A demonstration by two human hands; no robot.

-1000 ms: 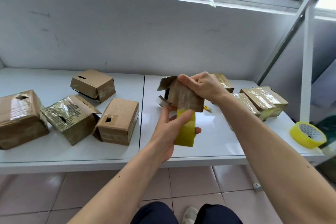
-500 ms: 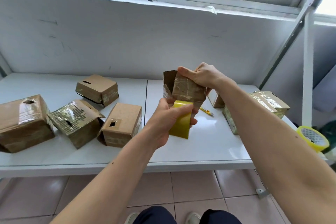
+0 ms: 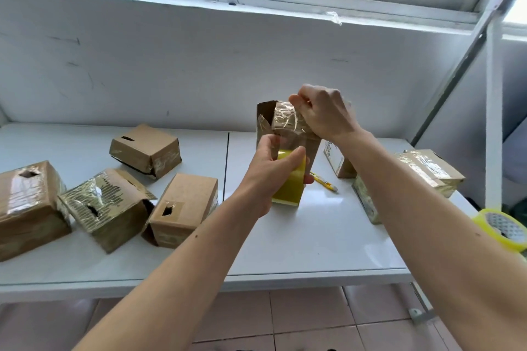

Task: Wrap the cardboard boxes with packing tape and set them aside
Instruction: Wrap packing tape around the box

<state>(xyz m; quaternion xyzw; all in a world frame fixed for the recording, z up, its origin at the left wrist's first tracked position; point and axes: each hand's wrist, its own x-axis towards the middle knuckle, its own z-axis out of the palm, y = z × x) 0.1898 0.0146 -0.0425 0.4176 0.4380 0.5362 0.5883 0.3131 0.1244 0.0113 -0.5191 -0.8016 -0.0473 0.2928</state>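
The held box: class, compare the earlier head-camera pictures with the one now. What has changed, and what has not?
The right hand has lifted the held box and turned it upright, one flap open. The left hand has risen with the yellow tape roll, staying just below the box. Neither grip was let go. The boxes on the table and the spare tape roll stayed put.

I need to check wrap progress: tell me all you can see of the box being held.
The held box is small brown cardboard, lifted above the table and standing upright. Glossy clear tape covers its upper part, and a flap at the top left stands open. The right hand grips its top; the left hand holds the yellow tape roll against its lower front.
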